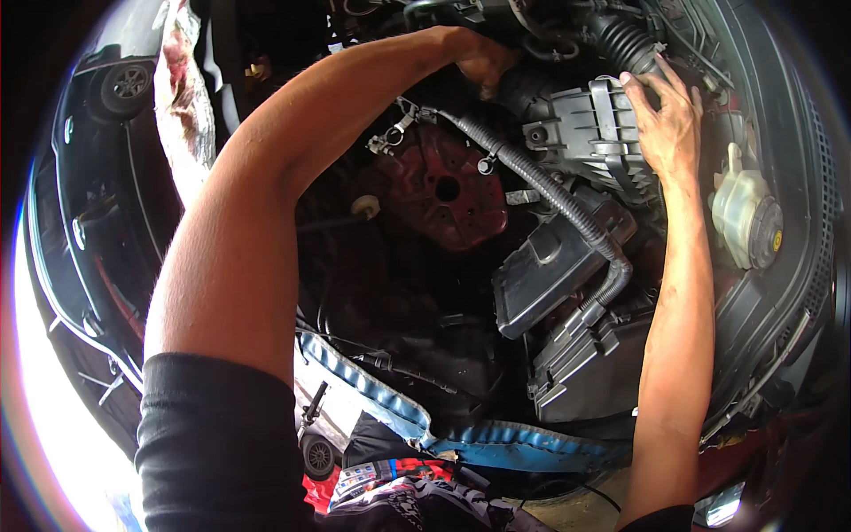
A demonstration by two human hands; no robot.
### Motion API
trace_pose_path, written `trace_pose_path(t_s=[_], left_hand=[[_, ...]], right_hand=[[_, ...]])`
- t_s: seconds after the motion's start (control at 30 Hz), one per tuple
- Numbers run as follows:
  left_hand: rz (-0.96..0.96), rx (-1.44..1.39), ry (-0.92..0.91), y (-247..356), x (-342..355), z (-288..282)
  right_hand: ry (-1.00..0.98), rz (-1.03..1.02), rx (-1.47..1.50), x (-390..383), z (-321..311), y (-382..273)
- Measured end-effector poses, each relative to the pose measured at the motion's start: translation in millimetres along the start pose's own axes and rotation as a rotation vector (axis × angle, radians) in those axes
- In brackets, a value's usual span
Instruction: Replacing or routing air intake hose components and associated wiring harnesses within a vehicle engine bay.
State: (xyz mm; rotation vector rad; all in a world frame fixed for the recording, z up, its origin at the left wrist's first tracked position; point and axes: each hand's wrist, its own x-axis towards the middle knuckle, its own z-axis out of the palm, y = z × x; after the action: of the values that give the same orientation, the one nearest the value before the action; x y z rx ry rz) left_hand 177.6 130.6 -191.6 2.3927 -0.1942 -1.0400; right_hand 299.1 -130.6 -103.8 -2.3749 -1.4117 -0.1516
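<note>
A grey ribbed air filter box (581, 124) sits tilted at the upper right of the engine bay. My right hand (669, 129) grips its right end, with the thumb on the top face and the fingers spread over the edge by a black corrugated intake hose (620, 43). My left hand (486, 64) reaches far across to the box's left side. Its fingers curl down beside a dark rubber duct (523, 89); shadow hides their tips and whatever they hold. Just below the box runs a grey corrugated wiring conduit (541, 182).
A dark red metal bracket (452, 191) with a loose battery cable clamp (390, 140) lies left of the conduit. A black box cover (554, 262) stands nearer. At right is a yellowed fluid reservoir (740, 213). The blue front body edge (523, 448) crosses below.
</note>
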Motion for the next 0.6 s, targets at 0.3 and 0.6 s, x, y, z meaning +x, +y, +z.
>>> trace_pose_path(t_s=[0.3,0.6], left_hand=[[-0.109,0.053,0.232,35,-21,9],[-0.067,-0.116,-0.057,12,8,-1]], right_hand=[[-0.004,0.057,0.075,1,-3,-7],[-0.01,0.053,0.125,2,-6,-11]])
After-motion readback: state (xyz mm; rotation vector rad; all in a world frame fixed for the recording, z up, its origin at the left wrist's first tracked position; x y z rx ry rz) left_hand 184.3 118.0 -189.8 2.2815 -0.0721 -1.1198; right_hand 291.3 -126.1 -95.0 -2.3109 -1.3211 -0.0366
